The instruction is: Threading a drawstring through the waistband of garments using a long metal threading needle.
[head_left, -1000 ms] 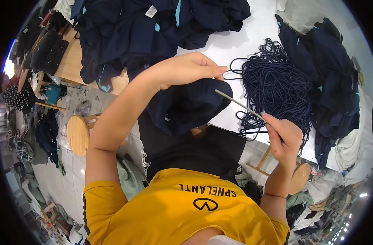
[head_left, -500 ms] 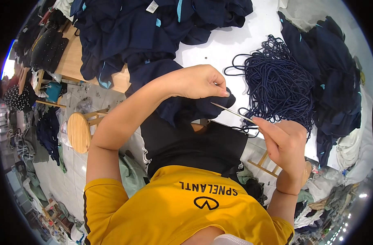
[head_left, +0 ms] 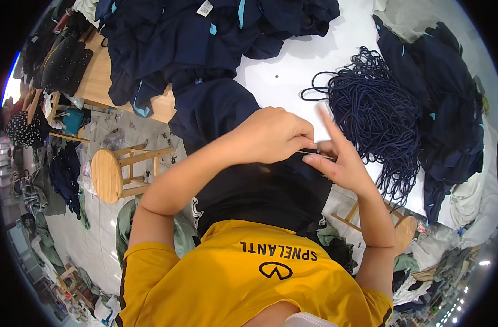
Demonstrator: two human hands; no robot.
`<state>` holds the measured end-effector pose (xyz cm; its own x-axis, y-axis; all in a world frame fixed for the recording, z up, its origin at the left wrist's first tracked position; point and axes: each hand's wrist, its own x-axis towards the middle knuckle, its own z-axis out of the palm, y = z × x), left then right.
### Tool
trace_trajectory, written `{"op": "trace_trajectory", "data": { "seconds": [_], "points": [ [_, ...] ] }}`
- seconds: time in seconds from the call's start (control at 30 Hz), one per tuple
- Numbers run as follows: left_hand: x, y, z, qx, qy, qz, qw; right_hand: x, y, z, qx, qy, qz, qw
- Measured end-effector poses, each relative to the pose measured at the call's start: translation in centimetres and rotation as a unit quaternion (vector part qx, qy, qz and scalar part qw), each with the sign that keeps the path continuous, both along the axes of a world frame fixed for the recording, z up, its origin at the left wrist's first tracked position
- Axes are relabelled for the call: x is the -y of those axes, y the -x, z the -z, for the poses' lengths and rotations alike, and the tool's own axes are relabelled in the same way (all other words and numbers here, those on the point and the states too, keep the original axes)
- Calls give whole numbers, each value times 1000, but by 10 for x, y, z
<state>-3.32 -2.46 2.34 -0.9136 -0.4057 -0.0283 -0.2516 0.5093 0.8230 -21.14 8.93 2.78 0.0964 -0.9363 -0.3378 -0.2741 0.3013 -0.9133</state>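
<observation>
My left hand [head_left: 279, 135] is closed in a pinch at the edge of a navy garment [head_left: 213, 109], which trails from the table's edge towards my lap. Against its fingertips comes my right hand [head_left: 340, 162], with a slim pointed metal tool [head_left: 321, 155] between thumb and fingers and the index finger raised, slightly blurred. The tool's tip lies right at the left fingertips, where the exact contact is hidden. Just beyond my right hand a tangled heap of navy cord [head_left: 371, 111] lies on the white tabletop [head_left: 284, 60].
A big pile of navy garments [head_left: 167, 49] with light-blue trim covers the far left of the table. More navy garments [head_left: 447, 109] hang over its right side. A round wooden stool [head_left: 106, 175] stands at left, another stool [head_left: 405, 233] at lower right.
Both hands have come together: the left moved nearer and slightly right, the right moved left with the metal tool. The garment edge was drawn towards me, and the right index finger lifted.
</observation>
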Motion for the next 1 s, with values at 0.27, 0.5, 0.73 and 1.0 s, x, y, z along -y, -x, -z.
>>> {"op": "trace_trajectory", "data": {
  "seconds": [0.27, 0.5, 0.73, 1.0],
  "points": [
    [-57, -37, 100, -246, 322, -421, 812, -4, 11, 31, 61, 25, 162, 985],
    [-21, -97, 67, -2, -135, -210, 968, -6, 31, 36, 12, 168, 155, 973],
    [15, -90, 21, -2, -283, -13, 959, -2, 14, 33, 119, 86, 149, 978],
    [21, -89, 26, 28, -223, -6, 974, -10, 15, 15, -37, -37, -3, 999]
  ]
}}
